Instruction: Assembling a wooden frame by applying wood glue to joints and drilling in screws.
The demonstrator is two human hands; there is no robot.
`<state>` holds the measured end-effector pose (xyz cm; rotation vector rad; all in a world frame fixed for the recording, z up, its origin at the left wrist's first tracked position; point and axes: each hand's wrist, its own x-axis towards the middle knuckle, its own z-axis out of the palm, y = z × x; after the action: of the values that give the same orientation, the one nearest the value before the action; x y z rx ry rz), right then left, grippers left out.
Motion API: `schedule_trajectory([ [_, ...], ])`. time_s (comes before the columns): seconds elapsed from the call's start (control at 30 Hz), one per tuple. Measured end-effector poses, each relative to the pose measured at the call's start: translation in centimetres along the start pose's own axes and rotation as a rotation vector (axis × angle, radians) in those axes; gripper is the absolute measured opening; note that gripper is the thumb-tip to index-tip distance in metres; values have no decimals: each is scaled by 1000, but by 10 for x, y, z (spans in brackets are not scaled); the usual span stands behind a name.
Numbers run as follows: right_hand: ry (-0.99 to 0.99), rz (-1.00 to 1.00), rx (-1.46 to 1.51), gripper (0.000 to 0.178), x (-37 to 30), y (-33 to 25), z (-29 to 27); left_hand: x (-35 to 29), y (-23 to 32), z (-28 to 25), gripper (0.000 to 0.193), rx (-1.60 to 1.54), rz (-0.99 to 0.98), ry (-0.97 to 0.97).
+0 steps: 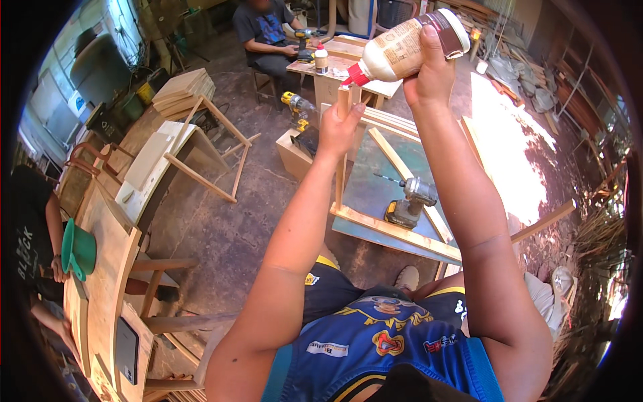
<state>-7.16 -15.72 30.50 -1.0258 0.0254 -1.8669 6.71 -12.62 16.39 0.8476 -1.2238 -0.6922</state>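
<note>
The right hand is closed around a tilted white plastic bottle with red nozzle. Its tip is at the top end of a slim pale wooden strip, on which the left hand is clamped. Gluing seems in hand; next calls for gentle squeezing.

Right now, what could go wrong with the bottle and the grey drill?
The bottle in the right hand points its red nozzle down at the wooden strip, so its contents could run onto the left hand. The grey drill stands on its battery; a knock might topple it.
</note>
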Motion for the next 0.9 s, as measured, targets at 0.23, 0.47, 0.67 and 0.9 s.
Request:
schedule_trajectory([
  [0.23,-37,-196,-71,34,4,-4,11,0,-4,3,23,-44,-2,-12],
  [0.47,1,-97,192,53,35,-87,-14,8,-21,-13,33,423,63,75],
  [0.67,4,-461,-232,44,31,-282,-115,5,-11,0,29,-104,-10,-14],
  [0.9,426,-717,-576,34,-23,-425,-218,6,-1,4,24,-117,-80,-46],
])
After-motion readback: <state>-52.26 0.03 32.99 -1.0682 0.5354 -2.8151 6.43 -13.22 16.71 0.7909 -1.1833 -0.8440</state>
